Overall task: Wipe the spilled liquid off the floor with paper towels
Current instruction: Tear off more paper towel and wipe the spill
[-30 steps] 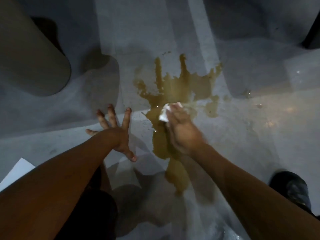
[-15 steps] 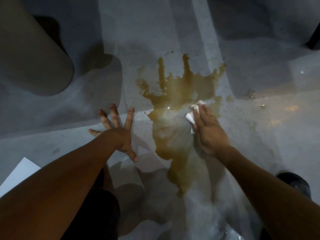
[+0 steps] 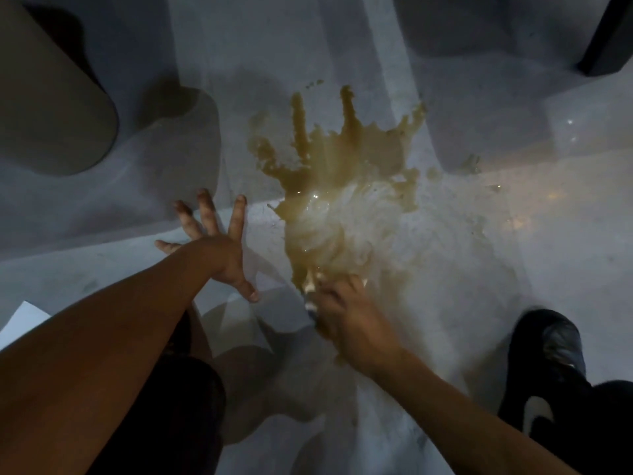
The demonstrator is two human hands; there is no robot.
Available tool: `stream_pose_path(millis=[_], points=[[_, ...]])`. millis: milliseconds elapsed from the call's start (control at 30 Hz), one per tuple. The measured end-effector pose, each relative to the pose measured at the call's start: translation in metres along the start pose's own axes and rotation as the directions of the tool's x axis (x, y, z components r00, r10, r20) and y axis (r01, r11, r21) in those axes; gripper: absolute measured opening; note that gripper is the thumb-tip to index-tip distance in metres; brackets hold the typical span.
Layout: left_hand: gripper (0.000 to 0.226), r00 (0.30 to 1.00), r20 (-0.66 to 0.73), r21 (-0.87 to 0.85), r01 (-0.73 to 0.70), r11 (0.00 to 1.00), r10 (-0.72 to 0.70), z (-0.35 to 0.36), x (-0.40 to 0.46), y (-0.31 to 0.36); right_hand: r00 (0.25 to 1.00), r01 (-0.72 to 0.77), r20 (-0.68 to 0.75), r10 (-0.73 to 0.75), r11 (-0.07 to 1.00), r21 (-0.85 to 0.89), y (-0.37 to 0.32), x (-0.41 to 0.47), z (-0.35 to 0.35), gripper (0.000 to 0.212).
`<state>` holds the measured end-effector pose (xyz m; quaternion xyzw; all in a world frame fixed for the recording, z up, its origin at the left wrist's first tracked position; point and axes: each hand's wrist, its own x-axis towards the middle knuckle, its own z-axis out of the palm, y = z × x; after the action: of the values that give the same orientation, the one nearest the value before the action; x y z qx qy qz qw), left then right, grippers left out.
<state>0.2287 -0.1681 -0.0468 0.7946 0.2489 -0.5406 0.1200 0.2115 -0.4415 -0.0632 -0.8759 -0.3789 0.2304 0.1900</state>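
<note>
Since 0.5 s ago the right hand (image 3: 346, 317) has pulled back toward the body, from the spill's right-hand lobe down to its near end, leaving pale swirled streaks through the middle of the puddle. Far part w/ the long splash fingers looks unchanged.

Right hand: fingers bent over a wadded paper towel (image 3: 311, 289), pressing it on the floor (image 3: 513, 269); only a small soaked, tan-stained bit of the wad shows at the fingertips, rest hidden under the hand. Hand is motion-blurred, so exact finger layout unclear. Towel sits at the near-left edge of the brown spill (image 3: 342, 156).

Left hand (image 3: 215, 248): released, fingers splayed wide and straight, fingertips toward the floor just left of the spill, holding nothing. Whether the palm touches the floor – cannot tell. Same spot as before.

Spill: brown liquid on grey floor, thick and dark at the far side, thinned and smeared in the centre, wet sheen w/ small glints.

Also in view: black shoe (image 3: 548, 347) at lower right, white sheet corner (image 3: 20, 320) at left edge, big beige rounded object (image 3: 51, 97) upper left, dark object (image 3: 609, 39) upper right corner.
</note>
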Motion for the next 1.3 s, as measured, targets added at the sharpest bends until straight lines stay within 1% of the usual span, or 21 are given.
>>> stream_pose_path(millis=[67, 133, 167, 233, 267, 333, 433, 500, 600, 633, 667, 733, 767, 800, 867, 933, 967, 1033, 1067, 1167, 1300], points=[[0.181, 1.0, -0.003, 0.0, 0.002, 1.0, -0.002, 0.001, -0.001, 0.0, 0.986, 0.152, 0.097, -0.138, 0.976, -0.159, 0.014, -0.012, 0.011, 0.044], [0.181, 1.0, -0.005, 0.002, 0.001, 1.0, -0.001, 0.0, -0.001, 0.001, 0.977, 0.212, 0.054, -0.206, 0.954, -0.213, 0.038, -0.007, 0.008, 0.03], [0.181, 1.0, -0.005, 0.001, 0.0, 1.0, 0.0, 0.0, -0.001, 0.0, 0.98, 0.184, -0.032, -0.194, 0.961, -0.204, 0.047, 0.002, 0.002, 0.025], [0.18, 1.0, -0.001, -0.012, 0.005, 1.0, -0.005, 0.0, 0.0, 0.001, 0.977, -0.013, -0.213, -0.019, 0.989, -0.149, 0.063, 0.028, -0.015, 0.021], [0.18, 1.0, 0.001, -0.018, 0.007, 1.0, -0.007, 0.0, 0.0, 0.002, 0.96, -0.127, -0.26, 0.1, 0.988, -0.091, 0.071, 0.044, -0.025, 0.021], [0.18, 1.0, 0.006, -0.016, 0.005, 1.0, -0.005, 0.0, 0.0, 0.002, 0.913, -0.256, -0.341, 0.227, 0.966, -0.044, 0.091, 0.074, -0.047, 0.019], [0.181, 1.0, 0.004, -0.02, -0.005, 1.0, 0.005, -0.001, -0.001, 0.002, 0.853, -0.272, -0.456, 0.254, 0.962, 0.029, 0.103, 0.099, -0.079, 0.024], [0.18, 1.0, 0.001, -0.024, -0.021, 0.999, 0.021, -0.001, -0.002, 0.001, 0.861, -0.25, -0.442, 0.252, 0.966, 0.065, 0.098, 0.102, -0.089, 0.026], [0.18, 1.0, 0.012, -0.012, -0.014, 1.0, 0.015, -0.002, -0.002, 0.001, 0.928, -0.137, -0.336, 0.16, 0.986, 0.092, 0.091, 0.088, -0.087, 0.03], [0.18, 1.0, 0.015, -0.008, -0.003, 1.0, 0.003, -0.002, -0.002, 0.001, 0.924, -0.174, -0.327, 0.198, 0.979, 0.102, 0.094, 0.08, -0.084, 0.033], [0.18, 1.0, 0.017, -0.007, 0.007, 1.0, -0.007, -0.002, -0.002, 0.002, 0.896, -0.244, -0.352, 0.269, 0.963, 0.114, 0.101, 0.074, -0.083, 0.036], [0.18, 1.0, 0.02, -0.005, 0.01, 1.0, -0.01, -0.003, -0.003, 0.002, 0.758, -0.456, -0.445, 0.477, 0.875, 0.161, 0.115, 0.062, -0.083, 0.035], [0.18, 1.0, 0.019, -0.005, 0.008, 1.0, -0.008, -0.002, -0.003, 0.002, 0.702, -0.511, -0.476, 0.529, 0.84, 0.18, 0.117, 0.059, -0.084, 0.034], [0.18, 1.0, 0.02, -0.009, 0.007, 1.0, -0.007, -0.003, -0.004, 0.003, 0.694, -0.518, -0.489, 0.529, 0.838, 0.171, 0.114, 0.058, -0.085, 0.033], [0.18, 1.0, 0.023, -0.016, -0.001, 1.0, 0.001, -0.003, -0.004, 0.002, 0.776, -0.447, -0.453, 0.438, 0.889, 0.093, 0.093, 0.06, -0.085, 0.03], [0.18, 1.0, 0.024, -0.019, -0.006, 1.0, 0.007, -0.003, -0.003, 0.002, 0.866, -0.4, -0.339, 0.368, 0.916, -0.029, 0.072, 0.068, -0.077, 0.031], [0.18, 1.0, 0.023, -0.02, -0.005, 1.0, 0.005, -0.002, -0.003, 0.002, 0.885, -0.416, -0.265, 0.382, 0.906, -0.082, 0.065, 0.075, -0.07, 0.034], [0.181, 1.0, 0.023, -0.021, -0.007, 1.0, 0.007, -0.003, -0.004, 0.002, 0.868, -0.491, -0.168, 0.468, 0.859, -0.146, 0.063, 0.089, -0.065, 0.036], [0.181, 1.0, 0.024, -0.021, -0.01, 1.0, 0.01, -0.003, -0.004, 0.002, 0.842, -0.536, -0.167, 0.514, 0.833, -0.136, 0.066, 0.095, -0.067, 0.037], [0.18, 0.999, 0.036, -0.022, -0.011, 1.0, 0.012, -0.004, -0.004, 0.002, 0.761, -0.633, -0.227, 0.607, 0.772, -0.06, 0.092, 0.107, -0.085, 0.042], [0.18, 0.999, 0.027, -0.032, -0.022, 0.999, 0.023, -0.002, -0.002, 0.0, 0.74, -0.618, -0.327, 0.588, 0.786, 0.016, 0.13, 0.119, -0.11, 0.024]])
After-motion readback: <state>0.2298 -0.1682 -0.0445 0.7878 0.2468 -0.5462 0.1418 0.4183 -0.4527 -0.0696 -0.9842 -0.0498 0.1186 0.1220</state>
